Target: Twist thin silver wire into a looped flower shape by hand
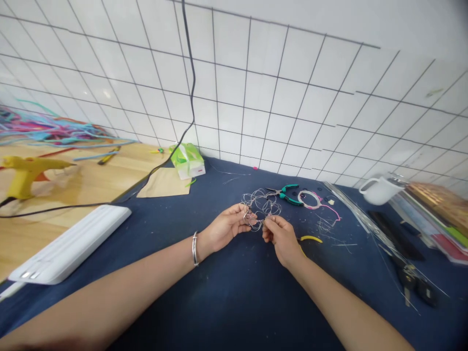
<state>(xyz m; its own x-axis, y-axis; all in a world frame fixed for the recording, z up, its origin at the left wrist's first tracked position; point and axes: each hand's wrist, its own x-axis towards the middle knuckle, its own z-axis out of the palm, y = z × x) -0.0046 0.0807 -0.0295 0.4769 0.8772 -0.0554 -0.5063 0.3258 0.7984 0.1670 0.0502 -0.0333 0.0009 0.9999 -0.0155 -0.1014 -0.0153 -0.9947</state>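
Between my two hands is a ring of looped silver wire [261, 199], its petal-like loops joined in a rough circle. The fingers of my left hand [231, 225] pinch its left side; a silver bangle circles that wrist. My right hand [280, 235] is closed on the lower right part of the ring, thumb and forefinger together, and its fingertips hide what they grip there. Just beyond the ring lie green-handled pliers [290, 194]. Yellow handles of another tool [310, 239] show partly behind my right hand.
Right of the pliers lie a coil of pale cord [309, 200] and wire scraps. Long silver wires [347, 207], keys [407, 282], a white mug [382, 190] and stacked books [435, 229] are farther right. At left are a white power strip [73, 246], a yellow glue gun [27, 173] and a tissue pack [187, 161].
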